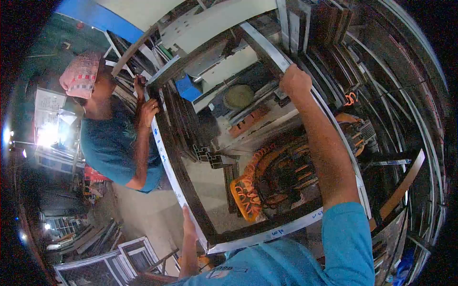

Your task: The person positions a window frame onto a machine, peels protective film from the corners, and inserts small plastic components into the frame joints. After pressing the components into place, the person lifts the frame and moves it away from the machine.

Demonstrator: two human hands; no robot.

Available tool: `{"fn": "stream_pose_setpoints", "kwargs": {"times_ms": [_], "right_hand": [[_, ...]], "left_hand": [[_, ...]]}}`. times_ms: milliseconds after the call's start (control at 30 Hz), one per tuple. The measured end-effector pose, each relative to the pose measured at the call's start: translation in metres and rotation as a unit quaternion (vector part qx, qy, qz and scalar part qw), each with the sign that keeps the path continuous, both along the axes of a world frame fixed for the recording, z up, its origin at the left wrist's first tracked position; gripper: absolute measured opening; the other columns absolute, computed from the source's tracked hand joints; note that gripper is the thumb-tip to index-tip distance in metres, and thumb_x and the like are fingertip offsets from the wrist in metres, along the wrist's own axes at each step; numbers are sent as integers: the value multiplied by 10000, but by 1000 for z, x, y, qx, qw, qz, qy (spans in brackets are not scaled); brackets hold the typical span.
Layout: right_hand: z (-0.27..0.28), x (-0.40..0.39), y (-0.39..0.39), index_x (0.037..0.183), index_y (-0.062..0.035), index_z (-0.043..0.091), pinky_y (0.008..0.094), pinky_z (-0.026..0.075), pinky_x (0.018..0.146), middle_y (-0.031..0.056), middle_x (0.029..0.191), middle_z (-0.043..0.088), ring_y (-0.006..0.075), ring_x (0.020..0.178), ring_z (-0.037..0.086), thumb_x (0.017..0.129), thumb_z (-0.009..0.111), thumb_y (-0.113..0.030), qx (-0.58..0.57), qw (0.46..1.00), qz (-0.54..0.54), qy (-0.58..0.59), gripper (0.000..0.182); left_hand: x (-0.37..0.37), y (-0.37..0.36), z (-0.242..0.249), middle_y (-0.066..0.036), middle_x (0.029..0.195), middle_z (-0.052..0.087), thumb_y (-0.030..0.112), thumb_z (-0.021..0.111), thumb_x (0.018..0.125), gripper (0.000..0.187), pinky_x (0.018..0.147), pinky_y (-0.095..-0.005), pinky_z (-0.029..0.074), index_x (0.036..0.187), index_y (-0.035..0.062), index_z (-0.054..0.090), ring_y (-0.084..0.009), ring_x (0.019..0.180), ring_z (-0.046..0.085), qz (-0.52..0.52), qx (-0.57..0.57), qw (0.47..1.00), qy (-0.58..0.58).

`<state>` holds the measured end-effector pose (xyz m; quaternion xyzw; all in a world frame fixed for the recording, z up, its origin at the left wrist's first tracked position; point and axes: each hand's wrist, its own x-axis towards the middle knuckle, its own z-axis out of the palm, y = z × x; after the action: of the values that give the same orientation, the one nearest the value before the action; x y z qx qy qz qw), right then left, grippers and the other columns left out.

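Observation:
A large rectangular frame (172, 183), dark on its inner sides with a whitish face bearing blue handwriting, is held up in front of me. My right hand (295, 82) grips its far right side near the top. Low on the left side, near the bottom corner, my left hand (188, 223) is against the frame, its fingers partly hidden by the bar. A co-worker (114, 124) in a patterned cap and blue shirt has both hands on the frame's upper left corner.
Through the frame show an orange machine (248, 195) with a coiled hose, a blue box (188, 87) and stacked dark profiles. Long bars (381, 90) line the right side. More window frames (102, 267) lie at the lower left. A bright lamp (47, 136) shines at left.

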<state>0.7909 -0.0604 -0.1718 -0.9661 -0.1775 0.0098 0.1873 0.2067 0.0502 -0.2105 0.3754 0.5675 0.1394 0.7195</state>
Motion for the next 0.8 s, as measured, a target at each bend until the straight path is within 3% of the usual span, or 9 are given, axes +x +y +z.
{"fn": "stream_pose_setpoints", "kwargs": {"times_ms": [133,233,433,667,800], "right_hand": [[0,-2,-2,997,4,554,464,528,832,234,965,687,380,922,676,818,653,-252,9,1000,16,-14,327],[-9,3,0,988,-2,559,411,569,762,188,943,705,324,887,702,752,747,-290,3,999,6,-46,417],[-35,10,-2,923,1,576,416,573,703,177,841,702,329,784,707,782,656,-195,63,992,41,-104,254],[-21,3,-4,912,5,579,433,574,690,181,830,701,342,776,705,789,655,-198,66,994,27,-84,249],[-17,-1,-4,931,8,578,436,574,714,191,876,702,342,817,705,803,648,-207,59,997,12,-47,260]], "left_hand": [[-5,4,-7,-63,981,639,686,455,892,692,753,-357,523,1241,97,555,-217,860,621,-11,-45,998,-41],[-2,3,-9,-58,982,636,685,457,891,684,743,-340,522,1232,102,563,-207,863,619,18,2,1000,-7],[20,-16,18,-45,1014,628,651,481,903,654,747,-330,516,1251,103,557,-180,859,610,43,38,998,-21],[3,-1,-5,-52,1022,622,653,473,906,663,735,-334,512,1258,97,551,-186,873,602,22,46,999,-17],[11,-6,9,-68,1025,615,677,465,895,696,743,-358,510,1267,93,541,-209,876,600,22,48,998,27]]}}
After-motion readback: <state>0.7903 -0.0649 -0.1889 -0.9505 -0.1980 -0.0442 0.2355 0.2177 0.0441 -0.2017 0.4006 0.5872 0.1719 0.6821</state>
